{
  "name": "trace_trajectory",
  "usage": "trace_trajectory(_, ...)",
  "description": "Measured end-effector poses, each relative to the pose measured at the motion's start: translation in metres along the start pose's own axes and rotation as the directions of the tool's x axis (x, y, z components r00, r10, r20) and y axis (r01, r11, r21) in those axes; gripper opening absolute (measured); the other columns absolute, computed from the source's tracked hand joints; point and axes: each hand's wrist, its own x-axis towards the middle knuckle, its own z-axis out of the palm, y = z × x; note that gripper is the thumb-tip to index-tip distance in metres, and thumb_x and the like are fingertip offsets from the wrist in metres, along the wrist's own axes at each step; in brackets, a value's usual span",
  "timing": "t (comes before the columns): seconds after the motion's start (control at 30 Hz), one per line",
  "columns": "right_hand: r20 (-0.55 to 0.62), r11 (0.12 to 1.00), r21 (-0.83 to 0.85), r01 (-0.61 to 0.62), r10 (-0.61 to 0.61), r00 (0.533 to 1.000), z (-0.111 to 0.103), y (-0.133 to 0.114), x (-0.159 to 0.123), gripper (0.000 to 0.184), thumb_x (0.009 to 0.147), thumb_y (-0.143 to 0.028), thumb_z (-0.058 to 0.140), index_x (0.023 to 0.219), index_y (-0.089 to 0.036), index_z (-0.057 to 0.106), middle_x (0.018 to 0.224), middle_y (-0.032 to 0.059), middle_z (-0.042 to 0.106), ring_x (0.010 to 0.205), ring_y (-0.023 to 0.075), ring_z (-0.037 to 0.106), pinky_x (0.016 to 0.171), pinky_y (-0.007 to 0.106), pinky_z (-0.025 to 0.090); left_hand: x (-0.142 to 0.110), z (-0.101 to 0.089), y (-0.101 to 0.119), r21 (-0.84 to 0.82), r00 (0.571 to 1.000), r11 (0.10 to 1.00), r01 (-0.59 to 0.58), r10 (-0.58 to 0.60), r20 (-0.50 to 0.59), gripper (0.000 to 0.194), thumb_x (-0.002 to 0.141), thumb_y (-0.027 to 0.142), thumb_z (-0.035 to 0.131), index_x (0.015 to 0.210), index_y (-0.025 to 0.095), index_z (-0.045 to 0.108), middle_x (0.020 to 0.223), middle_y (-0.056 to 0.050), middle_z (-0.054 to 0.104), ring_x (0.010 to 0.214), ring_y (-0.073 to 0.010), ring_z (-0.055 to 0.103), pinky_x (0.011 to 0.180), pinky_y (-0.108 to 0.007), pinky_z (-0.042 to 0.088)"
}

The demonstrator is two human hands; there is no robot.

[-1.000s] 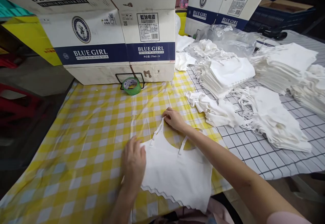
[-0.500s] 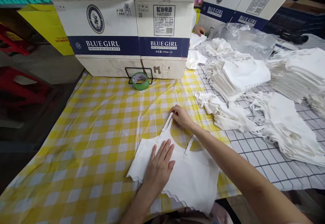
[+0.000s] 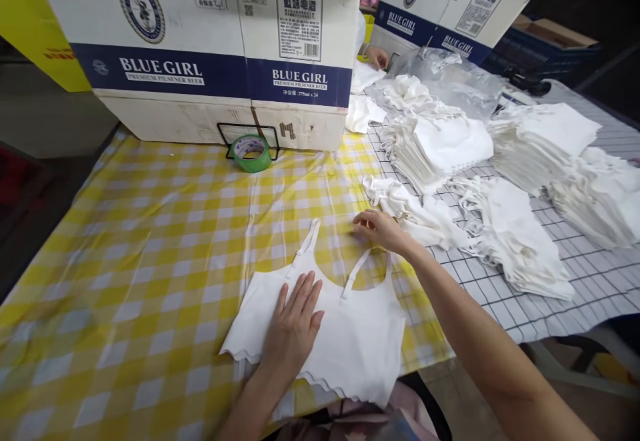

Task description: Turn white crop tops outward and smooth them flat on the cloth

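Note:
A white strappy top [image 3: 360, 334] with a scalloped hem lies flat on the yellow checked tablecloth [image 3: 165, 228] near the table's front edge. My left hand [image 3: 295, 324] rests on its left half, palm down with fingers stretched out. My right hand [image 3: 381, 230] hovers just beyond the top's right strap, fingers loosely curled and pinched near the strap's end; whether it grips the strap is unclear.
Blue Girl cardboard boxes [image 3: 210, 54] stand at the back, a green tape roll [image 3: 251, 152] before them. Stacks of white tops [image 3: 440, 148] and a loose pile [image 3: 510, 241] cover the grid-patterned cloth on the right. Another person's hand [image 3: 376, 58] shows behind the boxes.
My left hand moved from the top's left edge onto the fabric and lies flat. My right hand left the left strap and shifted right, to the right strap.

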Motion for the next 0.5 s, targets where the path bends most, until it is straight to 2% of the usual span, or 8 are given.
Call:
trace_trajectory(0.1, 0.026, 0.996, 0.072, -0.054, 0.052, 0.998, -0.011, 0.019, -0.035, 0.020, 0.081, -0.036, 0.057, 0.093, -0.021, 0.062, 0.084, 0.0019, 0.058, 0.066, 0.0124, 0.051, 0.062, 0.025, 0.040, 0.007, 0.001, 0.015, -0.116, 0.997, 0.992, 0.041, -0.049, -0.066, 0.044, 0.087, 0.021, 0.044, 0.130, 0.017, 0.041, 0.131, -0.011, 0.049, 0.124, -0.0251, 0.041, 0.102, -0.045, 0.034)
trace_trajectory(0.2, 0.005, 0.992, 0.100, -0.077, 0.077, 0.997, -0.005, 0.029, -0.061, 0.023, 0.075, -0.034, 0.063, 0.094, -0.021, 0.061, 0.084, 0.0019, 0.055, 0.066, 0.0129, 0.050, 0.061, 0.025, 0.041, 0.027, 0.000, 0.036, -0.214, 0.979, 0.959, 0.184, -0.199, -0.051, 0.027, 0.086, 0.025, 0.048, 0.111, 0.018, 0.053, 0.105, -0.009, 0.058, 0.099, -0.0239, 0.052, 0.084, -0.040, 0.044)
trace_trajectory(0.27, -0.087, 0.994, 0.071, -0.085, 0.091, 0.992, 0.005, 0.030, -0.070, 0.014, 0.076, -0.029, 0.061, 0.086, -0.021, 0.060, 0.083, 0.0017, 0.054, 0.069, 0.0142, 0.050, 0.063, 0.026, 0.041, 0.045, 0.000, 0.047, -0.236, 0.966, 0.940, 0.247, -0.257, -0.012, 0.018, 0.083, 0.027, 0.053, 0.098, 0.018, 0.056, 0.094, -0.007, 0.056, 0.089, -0.0235, 0.051, 0.078, -0.040, 0.045)
trace_trajectory(0.33, -0.223, 0.993, 0.060, -0.101, 0.112, 0.968, 0.015, 0.029, -0.077, 0.004, 0.078, -0.022, 0.054, 0.079, -0.020, 0.057, 0.082, 0.0022, 0.054, 0.073, 0.0153, 0.051, 0.066, 0.027, 0.041, 0.059, 0.001, 0.054, -0.274, 0.966, 0.927, 0.255, -0.260, 0.021, 0.008, 0.080, 0.024, 0.056, 0.086, 0.019, 0.055, 0.088, -0.005, 0.054, 0.085, -0.0228, 0.050, 0.075, -0.039, 0.044)
trace_trajectory(0.43, -0.389, 0.979, 0.126, -0.162, 0.199, 0.899, 0.025, 0.028, -0.085, 0.009, 0.080, -0.016, 0.045, 0.082, -0.020, 0.053, 0.078, 0.0009, 0.054, 0.068, 0.0146, 0.050, 0.065, 0.027, 0.040, 0.065, 0.003, 0.057, -0.435, 0.974, 0.872, 0.223, -0.222, 0.053, 0.006, 0.079, 0.017, 0.054, 0.075, 0.020, 0.050, 0.082, -0.002, 0.052, 0.083, -0.0201, 0.050, 0.074, -0.036, 0.043)
trace_trajectory(0.5, -0.440, 0.958, 0.193, -0.212, 0.278, 0.854, 0.028, 0.029, -0.092, 0.011, 0.080, -0.016, 0.044, 0.086, -0.021, 0.052, 0.070, -0.0018, 0.052, 0.061, 0.0134, 0.048, 0.062, 0.026, 0.039, 0.060, 0.004, 0.057, -0.548, 0.975, 0.810, 0.210, -0.212, 0.060, 0.011, 0.080, 0.015, 0.051, 0.072, 0.020, 0.045, 0.078, -0.001, 0.051, 0.079, -0.0178, 0.050, 0.072, -0.033, 0.043)
